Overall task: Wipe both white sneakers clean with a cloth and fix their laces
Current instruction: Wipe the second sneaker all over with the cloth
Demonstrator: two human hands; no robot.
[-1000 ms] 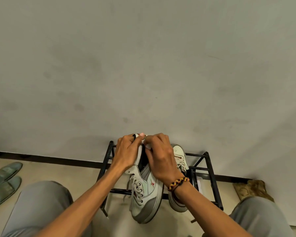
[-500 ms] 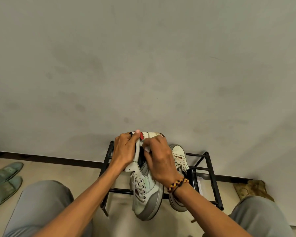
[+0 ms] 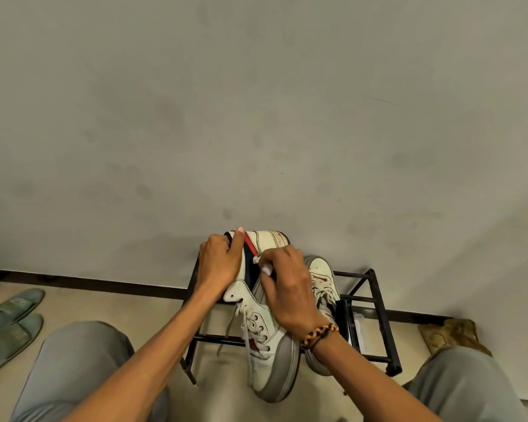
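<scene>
White sneaker (image 3: 264,354) gripped at collar by left hand (image 3: 218,263), right hand (image 3: 290,287) pinching inside

- held sneaker (image 3: 265,339) in front of shoe rack (image 3: 378,315), toe toward the person, heel up
- left hand (image 3: 218,264) on its left collar, right hand (image 3: 290,292) on its right side
- second sneaker (image 3: 320,278) on the rack, just right of and behind the held one
- rack against wall (image 3: 256,117), on floor (image 3: 104,303)
- slippers (image 3: 9,321) on floor, far left
- knees at lower left and lower right
</scene>
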